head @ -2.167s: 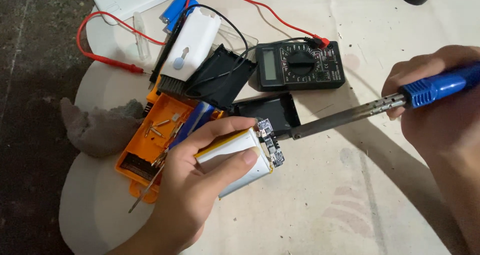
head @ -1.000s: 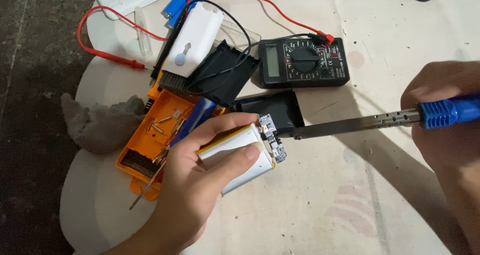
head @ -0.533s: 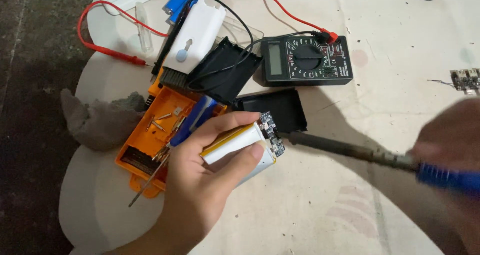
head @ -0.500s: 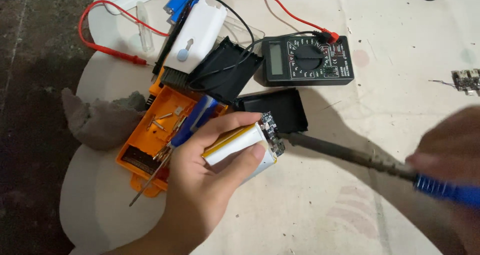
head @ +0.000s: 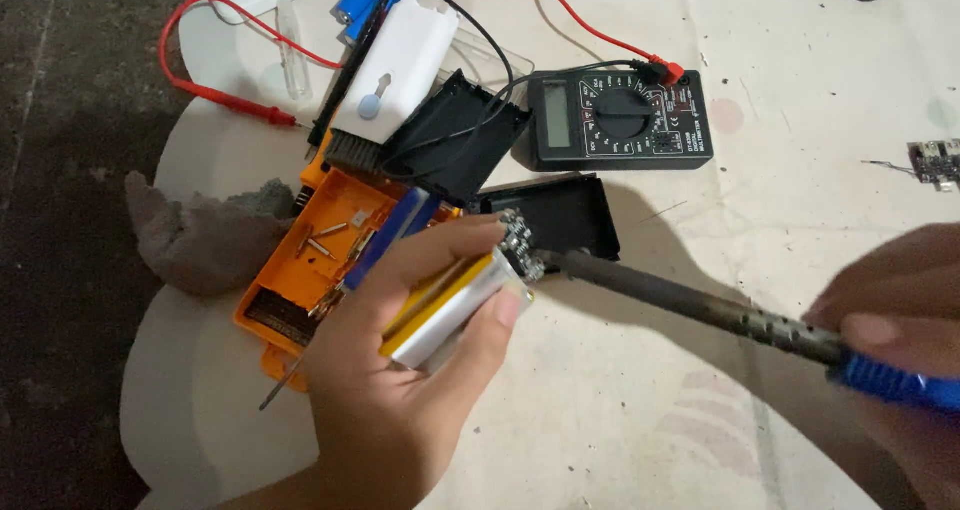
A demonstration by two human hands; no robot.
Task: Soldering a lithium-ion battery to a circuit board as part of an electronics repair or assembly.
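My left hand grips a flat silver and yellow battery pack with a small circuit board at its upper end. My right hand holds a soldering iron by its blue handle. The iron's dark shaft runs up and left, and its tip touches the circuit board on the pack.
A black multimeter with red lead lies at the back. An orange parts tray, black plastic covers, a white case, a grey rag and a small loose board surround the hands.
My right hand dropped lower and the iron swung from level to slanted, its tip coming onto the board. My left hand tilted the pack more on edge.
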